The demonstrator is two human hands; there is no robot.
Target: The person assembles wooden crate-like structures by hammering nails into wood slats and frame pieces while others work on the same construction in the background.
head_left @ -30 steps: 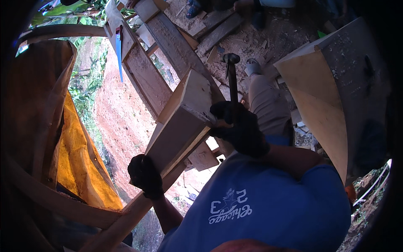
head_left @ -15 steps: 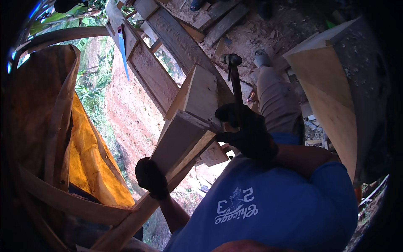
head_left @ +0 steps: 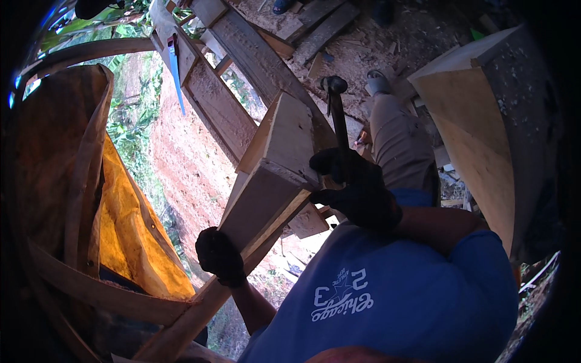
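A hammer (head_left: 341, 124) stands with its head up in my right hand (head_left: 357, 192), which wears a dark glove and is closed round the handle. The fingers of that hand are beside the corner where two boards meet. My gloved left hand (head_left: 219, 257) is wrapped round the lower left end of a wooden board (head_left: 260, 199). This board rests aslant on a long timber beam (head_left: 209, 308). Against its upper end sits a paler wooden piece (head_left: 289, 130), set at an angle to it. Whether a nail is at the joint is hidden.
A blue-bladed handsaw (head_left: 175, 72) hangs on the timber frame (head_left: 218, 109) at the far left. An orange tarp (head_left: 133, 218) covers the left side. On the right stands a large pale wooden panel (head_left: 472, 133). Offcuts and shavings litter the ground (head_left: 363, 51).
Almost nothing differs. The board under my left hand has shifted very slightly, while both hands keep their hold and the hammer stays nearly in place.
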